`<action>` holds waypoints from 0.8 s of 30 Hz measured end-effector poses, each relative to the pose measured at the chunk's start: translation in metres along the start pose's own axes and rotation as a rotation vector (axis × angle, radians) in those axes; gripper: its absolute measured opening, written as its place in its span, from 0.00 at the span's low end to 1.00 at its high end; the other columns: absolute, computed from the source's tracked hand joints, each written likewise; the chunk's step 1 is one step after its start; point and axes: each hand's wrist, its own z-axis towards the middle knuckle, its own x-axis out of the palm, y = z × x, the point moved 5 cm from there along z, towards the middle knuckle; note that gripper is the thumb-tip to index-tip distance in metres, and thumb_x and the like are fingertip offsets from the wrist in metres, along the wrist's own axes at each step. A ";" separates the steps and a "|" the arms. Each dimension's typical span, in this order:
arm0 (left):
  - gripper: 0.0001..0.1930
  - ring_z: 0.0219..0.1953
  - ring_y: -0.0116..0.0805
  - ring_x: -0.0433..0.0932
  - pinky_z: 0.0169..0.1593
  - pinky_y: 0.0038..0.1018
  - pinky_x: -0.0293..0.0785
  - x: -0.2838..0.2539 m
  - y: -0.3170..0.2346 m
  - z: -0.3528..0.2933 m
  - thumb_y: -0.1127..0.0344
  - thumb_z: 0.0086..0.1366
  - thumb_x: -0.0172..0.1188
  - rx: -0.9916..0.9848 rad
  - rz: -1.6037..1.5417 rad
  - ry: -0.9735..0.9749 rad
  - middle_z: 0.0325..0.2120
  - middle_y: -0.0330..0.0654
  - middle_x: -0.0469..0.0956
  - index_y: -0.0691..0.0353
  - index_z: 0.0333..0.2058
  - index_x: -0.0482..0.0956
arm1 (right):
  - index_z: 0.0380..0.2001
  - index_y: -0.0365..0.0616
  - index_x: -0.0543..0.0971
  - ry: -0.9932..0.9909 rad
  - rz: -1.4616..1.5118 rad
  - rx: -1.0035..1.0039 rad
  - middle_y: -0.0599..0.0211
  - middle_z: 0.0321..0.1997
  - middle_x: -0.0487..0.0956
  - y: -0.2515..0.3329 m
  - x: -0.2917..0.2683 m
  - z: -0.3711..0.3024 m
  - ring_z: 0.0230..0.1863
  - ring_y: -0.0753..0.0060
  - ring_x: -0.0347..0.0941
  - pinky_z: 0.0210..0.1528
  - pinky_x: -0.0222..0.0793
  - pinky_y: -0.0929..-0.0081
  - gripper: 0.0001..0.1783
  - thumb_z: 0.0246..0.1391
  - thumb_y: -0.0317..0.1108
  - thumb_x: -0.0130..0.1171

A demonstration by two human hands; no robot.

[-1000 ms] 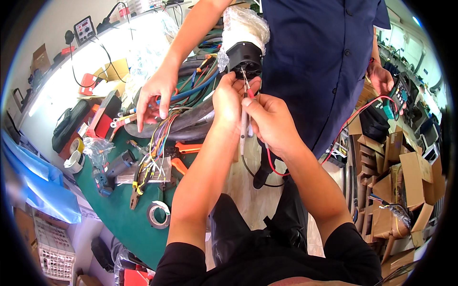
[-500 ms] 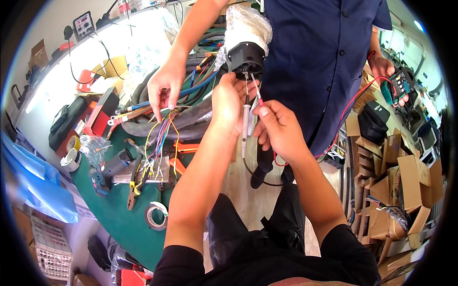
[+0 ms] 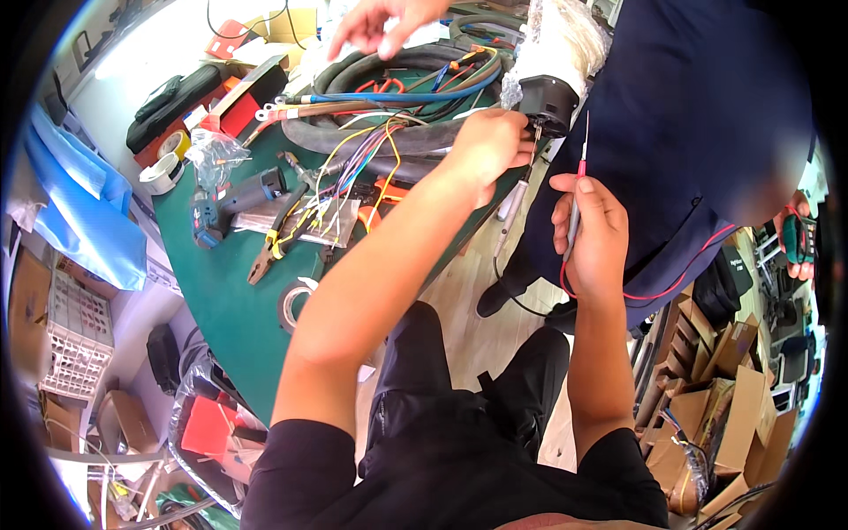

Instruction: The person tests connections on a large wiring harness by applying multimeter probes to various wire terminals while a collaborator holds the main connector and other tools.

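The round black connector [image 3: 548,104], its body wrapped in clear plastic, hangs at the table's right edge. My left hand [image 3: 490,152] is closed at its lower edge, with the fingertips partly hidden. A grey-handled test probe [image 3: 511,216] on a black lead is attached to the connector's face and hangs down beside my left fingers. In my right hand [image 3: 594,221] a red test probe [image 3: 581,166] is gripped, its thin metal tip pointing up, apart from the connector. At far right, a co-worker's hand holds a green-and-black multimeter [image 3: 800,238].
On the green table [image 3: 208,300] lie thick coiled cables [image 3: 389,71], a bundle of thin coloured wires [image 3: 367,163], pliers [image 3: 276,238], a cordless tool [image 3: 231,201] and a tape roll [image 3: 291,305]. Another co-worker's hand [image 3: 389,26] hovers over the cables. Cardboard boxes [image 3: 742,415] stand at right.
My right hand has drawn the red probe away from the connector. The co-worker's hand has lifted off the coloured wires. The view has turned, with the co-worker leaning in.
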 end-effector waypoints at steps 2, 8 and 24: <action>0.23 0.49 0.41 0.74 0.53 0.33 0.69 -0.007 -0.018 -0.023 0.61 0.66 0.47 -0.023 0.243 0.012 0.46 0.54 0.74 0.76 0.51 0.68 | 0.37 0.37 0.78 0.004 0.023 -0.003 0.72 0.17 0.71 -0.001 0.001 -0.004 0.15 0.84 0.62 0.15 0.57 0.85 0.19 0.64 0.42 0.46; 0.21 0.45 0.35 0.76 0.52 0.28 0.70 -0.070 -0.081 -0.065 0.60 0.65 0.51 0.234 0.654 0.003 0.42 0.49 0.78 0.72 0.50 0.73 | 0.40 0.37 0.77 0.004 0.053 -0.017 0.72 0.15 0.69 -0.005 0.001 -0.010 0.12 0.83 0.59 0.14 0.56 0.83 0.21 0.65 0.46 0.46; 0.25 0.37 0.37 0.76 0.45 0.32 0.70 -0.203 -0.051 -0.088 0.51 0.66 0.50 0.004 1.138 -0.272 0.33 0.51 0.78 0.74 0.42 0.76 | 0.58 0.38 0.67 0.122 -0.073 0.078 0.69 0.18 0.73 -0.029 0.007 -0.044 0.15 0.84 0.63 0.19 0.60 0.85 0.22 0.60 0.30 0.44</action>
